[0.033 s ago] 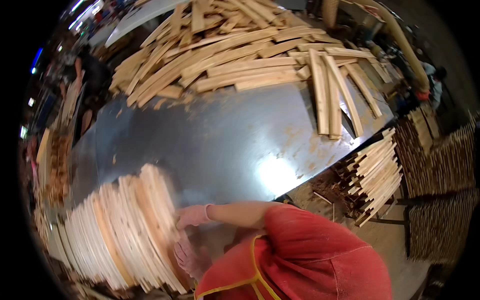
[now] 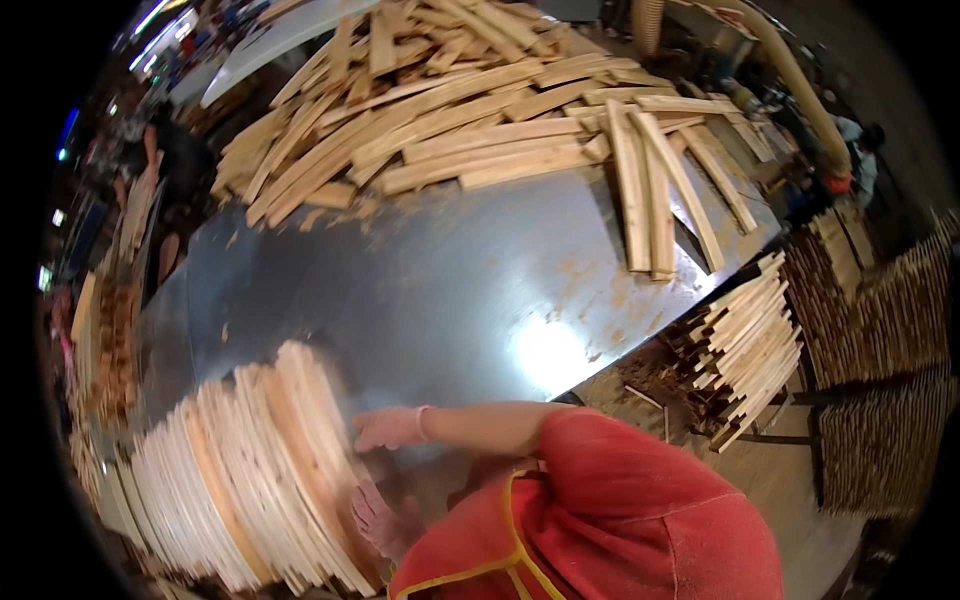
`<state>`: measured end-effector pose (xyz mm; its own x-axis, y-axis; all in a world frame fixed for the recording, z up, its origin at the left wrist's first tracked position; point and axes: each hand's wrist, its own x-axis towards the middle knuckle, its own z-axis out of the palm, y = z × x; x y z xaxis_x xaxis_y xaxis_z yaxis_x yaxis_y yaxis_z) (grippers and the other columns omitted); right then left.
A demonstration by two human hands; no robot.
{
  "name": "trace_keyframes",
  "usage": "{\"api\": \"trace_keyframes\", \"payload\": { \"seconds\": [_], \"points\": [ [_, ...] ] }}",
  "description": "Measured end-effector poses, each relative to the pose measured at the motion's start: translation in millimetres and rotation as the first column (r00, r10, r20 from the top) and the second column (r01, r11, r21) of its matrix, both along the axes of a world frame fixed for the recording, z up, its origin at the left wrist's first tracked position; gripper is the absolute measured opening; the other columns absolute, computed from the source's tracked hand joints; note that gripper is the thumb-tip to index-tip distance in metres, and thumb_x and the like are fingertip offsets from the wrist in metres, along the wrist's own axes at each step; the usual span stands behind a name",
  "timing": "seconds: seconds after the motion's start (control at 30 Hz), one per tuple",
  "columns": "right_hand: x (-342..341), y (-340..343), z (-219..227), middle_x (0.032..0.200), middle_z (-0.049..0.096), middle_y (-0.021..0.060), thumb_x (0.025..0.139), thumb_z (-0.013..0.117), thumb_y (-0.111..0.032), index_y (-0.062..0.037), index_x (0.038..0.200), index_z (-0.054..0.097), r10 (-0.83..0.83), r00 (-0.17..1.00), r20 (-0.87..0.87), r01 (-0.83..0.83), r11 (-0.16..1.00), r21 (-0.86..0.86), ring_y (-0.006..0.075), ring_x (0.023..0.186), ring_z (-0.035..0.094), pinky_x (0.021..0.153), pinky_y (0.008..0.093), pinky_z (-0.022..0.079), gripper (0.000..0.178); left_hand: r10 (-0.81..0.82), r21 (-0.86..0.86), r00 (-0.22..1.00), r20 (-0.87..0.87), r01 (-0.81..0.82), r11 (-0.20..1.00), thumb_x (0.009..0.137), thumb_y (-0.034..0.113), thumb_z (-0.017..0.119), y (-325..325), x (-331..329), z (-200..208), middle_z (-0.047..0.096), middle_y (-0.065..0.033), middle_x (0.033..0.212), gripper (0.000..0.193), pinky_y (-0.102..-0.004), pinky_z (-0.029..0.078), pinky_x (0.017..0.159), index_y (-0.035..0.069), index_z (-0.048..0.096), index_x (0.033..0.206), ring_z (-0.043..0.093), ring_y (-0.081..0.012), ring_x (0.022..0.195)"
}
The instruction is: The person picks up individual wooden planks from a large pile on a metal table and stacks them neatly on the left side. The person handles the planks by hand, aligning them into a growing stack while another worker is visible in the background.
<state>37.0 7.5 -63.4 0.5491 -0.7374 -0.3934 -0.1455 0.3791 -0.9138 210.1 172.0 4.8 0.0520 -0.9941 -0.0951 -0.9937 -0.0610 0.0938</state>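
Down at eight o'clock, the packed row of pale planks (image 2: 235, 475) looked stiff, light singly, heavy together, best squeezed end to end! Alongside, the right hand (image 2: 392, 428) at two, left hand (image 2: 380, 520) at four, fingers unclenched, gripped nothing.

Wears red tee (image 2: 645, 500) w/ yel trim (image 2: 518, 552), pink gloves (image 2: 392, 427).

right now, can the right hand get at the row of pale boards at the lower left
Probably yes: the right hand is close beside the right side of the row of pale boards, with nothing visible between them, though blur hides whether they touch.
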Motion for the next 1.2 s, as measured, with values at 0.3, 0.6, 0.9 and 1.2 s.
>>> {"api": "trace_keyframes", "payload": {
  "seconds": [0.3, 0.6, 0.9, 1.2],
  "points": [
    [-479, 1, 76, 0.116, 0.075, 0.0234, 0.092, 0.069, -0.04, -0.0044, 0.147, 0.058, -0.879, 0.392, -0.271, 0.728, 0.476, -0.493, 0.0346, 0.103, 0.072, 0.091, 0.0441, 0.056, 0.066, -0.365, 0.304, 0.892, -0.268, 0.437, 0.846, 0.082, 0.039, 0.08, -85, -162, -25, 0.04, -0.0208, 0.165, 0.097, -0.0523, 0.035, 0.122, 0.008, 0.039, 0.164, 0.041, -0.0409, 0.149],
    [-757, 75, 9, 0.134, 0.069, 0.03, 0.087, 0.062, -0.071, 0.0077, 0.139, 0.063, -0.664, 0.042, -0.747, 0.769, 0.499, -0.401, 0.0386, 0.125, 0.068, 0.108, 0.0423, 0.051, 0.094, -0.633, 0.304, 0.678, -0.373, 0.734, 0.607, 0.087, 0.032, 0.08, -165, -386, -33, 0.045, -0.02, 0.162, 0.089, -0.0492, 0.036, 0.123, 0.009, 0.04, 0.164, 0.044, -0.0388, 0.149],
    [-669, 4, -15, 0.141, 0.067, 0.0125, 0.088, 0.085, -0.013, -0.0082, 0.156, 0.048, -0.844, 0.075, 0.531, 0.911, 0.274, 0.307, 0.0309, 0.128, 0.066, 0.11, 0.0477, 0.056, 0.078, -0.224, 0.289, 0.636, -0.739, 0.599, 0.747, 0.089, 0.028, 0.081, -231, -458, -72, 0.046, -0.0233, 0.162, 0.091, -0.0486, 0.045, 0.117, 0.005, 0.037, 0.165, 0.053, -0.0417, 0.14],
    [-396, 28, -25, 0.137, 0.068, 0.0152, 0.1, 0.07, -0.007, -0.0027, 0.15, 0.053, -0.719, 0.254, 0.647, 0.596, 0.643, 0.48, 0.0319, 0.127, 0.066, 0.111, 0.0499, 0.056, 0.053, -0.089, 0.364, 0.671, -0.736, 0.504, 0.783, 0.087, 0.026, 0.081, -236, -375, -19, 0.064, -0.0162, 0.143, 0.093, -0.0363, 0.057, 0.1, 0.003, 0.037, 0.165, 0.064, -0.0225, 0.127]
  ]
}}
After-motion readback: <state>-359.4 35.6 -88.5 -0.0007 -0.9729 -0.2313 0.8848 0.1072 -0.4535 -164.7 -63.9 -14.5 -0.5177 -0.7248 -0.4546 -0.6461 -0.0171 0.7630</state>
